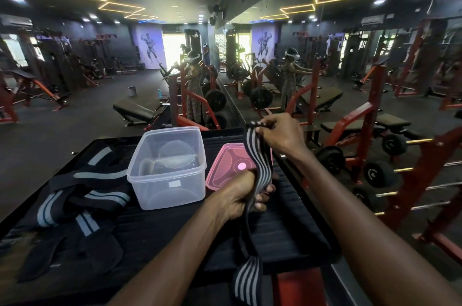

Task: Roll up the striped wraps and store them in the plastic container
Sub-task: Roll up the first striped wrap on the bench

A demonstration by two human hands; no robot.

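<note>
Right hand [277, 133] pinches the top end of the striped wrap [257, 153]; left hand [240, 193] fists it mid-length below. Long axis near-vertical between grips, tail hanging under. Plastic container [167, 168] sits just left of the left grip, nearer it.

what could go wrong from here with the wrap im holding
The striped wrap, stretched between the right hand and left hand, has a long tail hanging off the bench edge, so it may snag or roll crooked. Swinging it might also nudge the pink lid lying beside the plastic container.
</note>
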